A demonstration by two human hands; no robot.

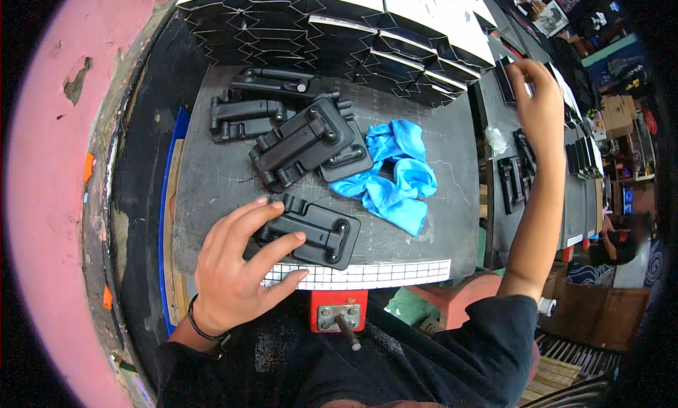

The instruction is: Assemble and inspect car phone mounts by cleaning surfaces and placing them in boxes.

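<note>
At the table (453, 231), near edge, left hand (232, 256) loosely splayed on a black case (326, 233), probably steadying it. Right hand (538, 96): can't tell if it's gripping.

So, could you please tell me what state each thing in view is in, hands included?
Left hand: fingers spread, at the nearest black part.
Right hand: raised, fingers bent; grip unclear.
Nearest black part: lying on the table.
Other black parts: heaped, some overlapping.
Blue cloth: crumpled.
White-topped boxes: stacked in tiers.
Gridded white strip: along the table's near edge.
Pink wall: surface chipped.
</note>
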